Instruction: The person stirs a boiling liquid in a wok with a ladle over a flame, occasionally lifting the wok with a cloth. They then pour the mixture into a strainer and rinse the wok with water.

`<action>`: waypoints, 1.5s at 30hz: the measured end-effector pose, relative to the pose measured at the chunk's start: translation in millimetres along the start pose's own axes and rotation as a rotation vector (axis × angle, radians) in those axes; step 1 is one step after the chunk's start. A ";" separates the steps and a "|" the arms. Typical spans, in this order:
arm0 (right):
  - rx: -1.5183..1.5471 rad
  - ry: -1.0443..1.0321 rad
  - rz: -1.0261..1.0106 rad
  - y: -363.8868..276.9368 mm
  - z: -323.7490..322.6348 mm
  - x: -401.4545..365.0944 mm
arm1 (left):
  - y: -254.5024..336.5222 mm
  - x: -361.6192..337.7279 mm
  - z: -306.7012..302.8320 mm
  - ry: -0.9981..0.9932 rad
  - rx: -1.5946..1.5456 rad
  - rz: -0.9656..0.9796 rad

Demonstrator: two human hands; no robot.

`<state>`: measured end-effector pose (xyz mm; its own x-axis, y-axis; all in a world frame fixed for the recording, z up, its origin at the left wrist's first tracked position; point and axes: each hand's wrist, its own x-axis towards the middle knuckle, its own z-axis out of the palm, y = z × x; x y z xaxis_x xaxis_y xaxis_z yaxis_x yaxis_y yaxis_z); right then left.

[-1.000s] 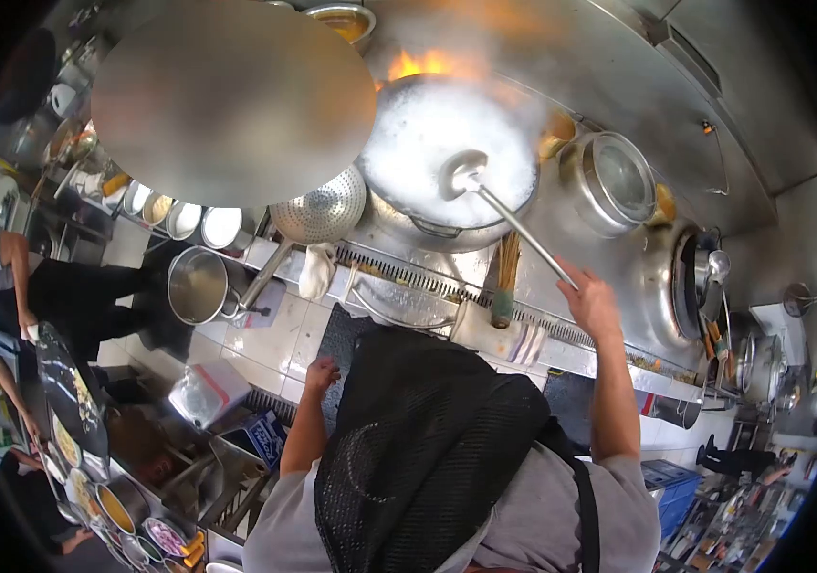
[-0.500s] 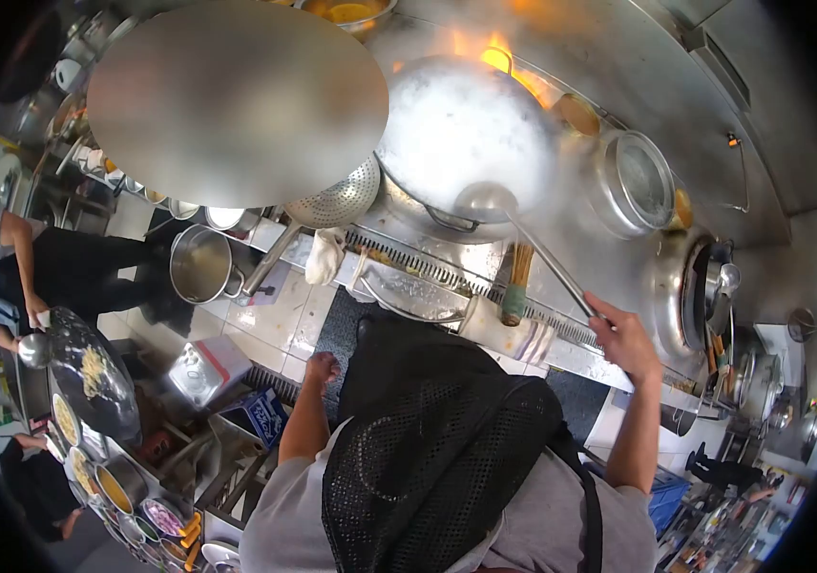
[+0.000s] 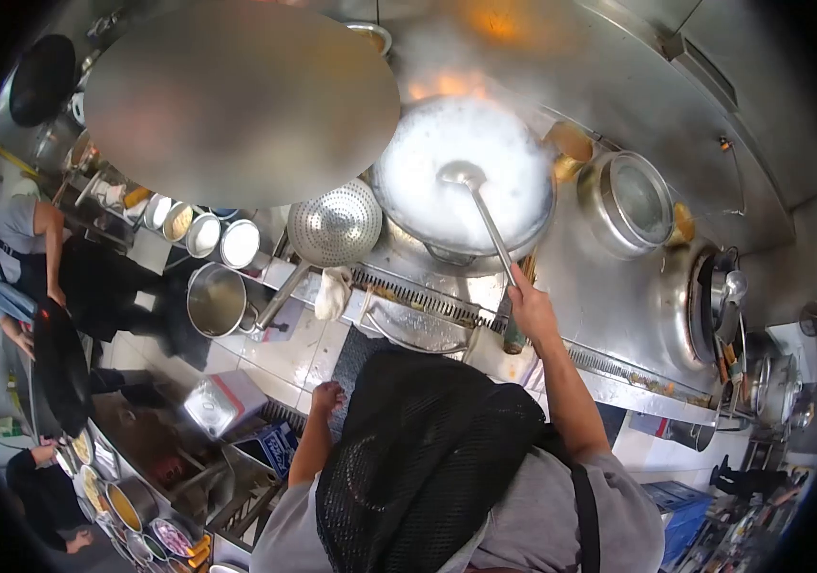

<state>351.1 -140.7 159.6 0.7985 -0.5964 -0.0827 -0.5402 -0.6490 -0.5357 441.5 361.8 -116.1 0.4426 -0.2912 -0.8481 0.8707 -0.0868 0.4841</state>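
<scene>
Head camera, looking down over the cook's shoulders at a steel kitchen range (image 3: pixel 609 315): the right hand (image 3: pixel 530 310) is clamped around the end of a long-handled ladle (image 3: pixel 475 201). The handle runs up and away from the hand, and the ladle's bowl rests inside the big wok (image 3: pixel 523 153), left of its centre. The wok sits on the burner straight ahead of the cook and is filled with a pale, frothy, steaming liquid. Orange flames (image 3: pixel 447 86) lick up behind its far rim.

The left hand (image 3: pixel 325 396) hangs low beside the body, well apart from the range, above the tiled floor. Its fingers are curled into a fist, and nothing shows in it.

Just left of the wok, a round perforated strainer (image 3: pixel 335 222) lies on the range edge, its long handle slanting down to the left. A white cloth (image 3: pixel 332 291) is draped over the front rail below it. Further left stands an open steel pot (image 3: pixel 216 299), and beyond it a row of small steel bowls (image 3: pixel 203 234). To the right of the wok, a lidded pot (image 3: pixel 633 201) sits on the steel top.

At the far left edge, a co-worker (image 3: pixel 27 239) in a light top and dark apron bends beside a dark pan (image 3: pixel 60 363). What that person's hands hold cannot be made out.
</scene>
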 end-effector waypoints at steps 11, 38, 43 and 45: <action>0.346 0.005 0.069 -8.8 17.3 52.3 | -24.4 -4.0 -12.7 -0.015 0.299 0.156; 0.207 0.447 0.146 65.8 -47.5 -108.8 | 213.5 -93.5 333.7 -0.467 0.314 0.338; 0.157 0.486 0.338 100.5 -36.4 -157.9 | 212.8 -68.3 369.0 -0.506 -0.018 0.251; 0.146 0.464 0.387 115.5 -29.6 -178.4 | 206.7 -48.9 374.9 -0.449 -0.019 0.271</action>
<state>138.4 -123.3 137.3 0.3352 -0.9401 0.0623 -0.6994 -0.2926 -0.6521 519.3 0.8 106.1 0.5210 -0.6806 -0.5152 0.7431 0.0646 0.6661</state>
